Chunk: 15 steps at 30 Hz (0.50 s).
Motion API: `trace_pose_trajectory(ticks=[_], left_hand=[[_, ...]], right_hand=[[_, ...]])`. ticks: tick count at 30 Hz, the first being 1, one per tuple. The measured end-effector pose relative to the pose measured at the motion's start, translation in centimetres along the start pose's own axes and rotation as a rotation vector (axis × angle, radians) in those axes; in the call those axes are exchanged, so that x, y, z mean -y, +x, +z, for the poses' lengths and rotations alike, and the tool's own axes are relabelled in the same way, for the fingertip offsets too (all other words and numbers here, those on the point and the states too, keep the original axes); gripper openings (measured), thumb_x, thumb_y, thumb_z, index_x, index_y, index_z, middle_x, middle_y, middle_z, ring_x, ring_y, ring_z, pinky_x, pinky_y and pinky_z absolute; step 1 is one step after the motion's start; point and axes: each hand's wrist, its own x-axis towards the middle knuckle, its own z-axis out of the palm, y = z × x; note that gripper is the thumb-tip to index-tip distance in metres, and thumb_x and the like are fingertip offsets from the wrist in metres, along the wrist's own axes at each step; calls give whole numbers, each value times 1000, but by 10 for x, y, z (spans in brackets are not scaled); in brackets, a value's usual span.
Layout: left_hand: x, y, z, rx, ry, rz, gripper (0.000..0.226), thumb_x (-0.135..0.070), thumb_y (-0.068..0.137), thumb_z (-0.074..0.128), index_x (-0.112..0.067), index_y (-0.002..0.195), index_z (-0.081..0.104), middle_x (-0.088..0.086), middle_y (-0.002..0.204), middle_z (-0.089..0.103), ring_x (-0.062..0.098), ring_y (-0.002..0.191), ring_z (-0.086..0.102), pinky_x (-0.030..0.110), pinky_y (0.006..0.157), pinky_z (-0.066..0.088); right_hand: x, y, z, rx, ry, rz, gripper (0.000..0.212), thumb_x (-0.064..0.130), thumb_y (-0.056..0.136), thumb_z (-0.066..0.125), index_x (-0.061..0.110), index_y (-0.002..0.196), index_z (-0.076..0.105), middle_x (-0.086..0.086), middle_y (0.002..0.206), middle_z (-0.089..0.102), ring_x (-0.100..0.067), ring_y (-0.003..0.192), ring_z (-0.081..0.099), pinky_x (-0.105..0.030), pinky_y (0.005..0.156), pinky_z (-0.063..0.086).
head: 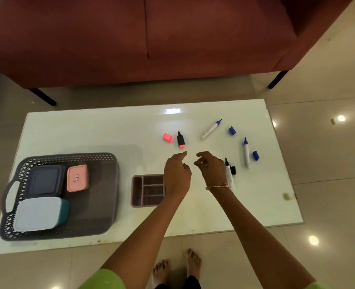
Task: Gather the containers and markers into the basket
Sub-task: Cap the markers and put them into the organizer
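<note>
A grey lattice basket [101,215] sits at the table's left, holding a dark blue container [44,181], a pink container [77,177] and a teal container with a pale lid [39,213]. Uncapped markers lie scattered right of centre: a black-and-pink highlighter [180,139] with its pink cap [167,137], two blue markers [211,129] [246,153] with blue caps [232,130] [255,155], and a black marker [229,173] partly behind my right wrist. My left hand [177,174] and right hand [211,170] hover mid-table, fingers loosely curled, holding nothing.
A mauve divided organiser tray [146,190] stands right of the basket, partly under my left hand. The white glossy table [89,132] stands on a tiled floor in front of a red sofa [151,38]. My bare feet [176,268] are at the near edge.
</note>
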Motion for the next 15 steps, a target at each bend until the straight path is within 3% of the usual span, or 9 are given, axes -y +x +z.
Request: trace_pose_trajectory(ticks=[5,11,15], left_hand=[[-14,12,41,84,78,-8,41,-4,94,45,-14,133,49,6,137,54,20,129,46,27,109,33],[3,30,85,127,185,-23,41,-9,95,45,-14,136,46,6,139,52,22,130,44,29,111,33],[10,28,100,162,219,-34,41,-10,95,45,-15,137,44,6,140,51,22,130,44,30,110,33]], right_hand=[[-55,26,-7,43,-68,232,33,24,79,71,5,105,63,-15,99,72,-25,91,66,-28,82,47],[-91,59,18,98,-119,306,47,34,77,72,6,111,56,-15,104,68,-28,98,61,-30,80,45],[-99,66,34,113,-204,276,41,23,79,70,4,111,52,-17,105,67,-31,97,63,-35,79,49]])
